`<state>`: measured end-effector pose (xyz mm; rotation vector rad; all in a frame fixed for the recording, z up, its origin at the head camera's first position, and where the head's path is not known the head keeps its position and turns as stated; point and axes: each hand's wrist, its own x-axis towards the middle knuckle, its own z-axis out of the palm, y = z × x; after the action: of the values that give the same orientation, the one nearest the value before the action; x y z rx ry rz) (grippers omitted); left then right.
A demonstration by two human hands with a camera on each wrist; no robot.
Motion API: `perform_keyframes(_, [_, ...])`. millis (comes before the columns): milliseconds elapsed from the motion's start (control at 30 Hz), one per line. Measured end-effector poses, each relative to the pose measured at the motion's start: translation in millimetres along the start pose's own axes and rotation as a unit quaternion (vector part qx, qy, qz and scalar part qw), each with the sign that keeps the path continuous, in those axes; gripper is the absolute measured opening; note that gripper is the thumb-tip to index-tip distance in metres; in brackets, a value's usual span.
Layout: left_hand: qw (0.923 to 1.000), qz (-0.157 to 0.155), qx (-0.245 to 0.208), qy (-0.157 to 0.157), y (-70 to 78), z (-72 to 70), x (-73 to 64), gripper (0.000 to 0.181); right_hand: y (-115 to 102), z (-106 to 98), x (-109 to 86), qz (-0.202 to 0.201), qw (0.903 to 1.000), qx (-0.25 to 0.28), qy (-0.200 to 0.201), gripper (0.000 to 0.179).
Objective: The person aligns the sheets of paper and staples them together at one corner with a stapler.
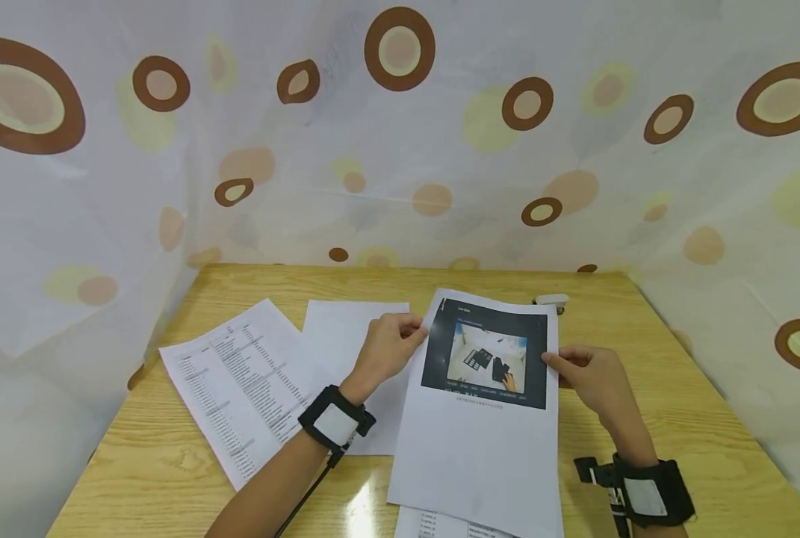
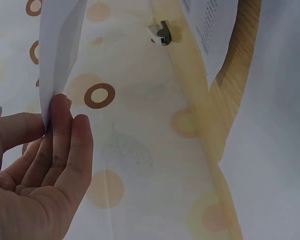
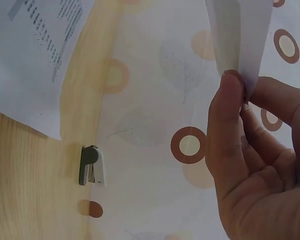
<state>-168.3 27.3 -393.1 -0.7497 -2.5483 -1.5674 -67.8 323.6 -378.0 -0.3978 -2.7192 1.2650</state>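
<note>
A sheet of paper (image 1: 473, 456) with a dark printed picture on its upper half is held up over the table. My left hand (image 1: 389, 344) pinches its left edge between thumb and fingers, while my right hand (image 1: 591, 373) pinches the right edge at about the same height. In the left wrist view the paper (image 2: 60, 55) shows nearly edge-on between thumb and fingertips of the left hand (image 2: 45, 160). The right wrist view likewise has the right hand (image 3: 260, 155) gripping the paper's edge (image 3: 240, 45). Part of another printed sheet (image 1: 433, 525) shows below its lower edge.
Left on the wooden table (image 1: 642, 418) lies a sheet printed with columns of text (image 1: 238, 388), overlapping a blank white sheet (image 1: 346, 317). A small white and dark stapler (image 3: 92, 165) stands near the table's back edge. Patterned cloth (image 1: 400, 164) encloses the back and sides.
</note>
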Motion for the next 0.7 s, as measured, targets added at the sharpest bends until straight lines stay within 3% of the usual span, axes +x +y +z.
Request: perform_keyframes(700, [0.9991,-0.02,0.025,-0.029,-5.3,15.7,-1.4,0.014,18,7,-0.1,0.025,0.9995,0.006,-0.017,0.041])
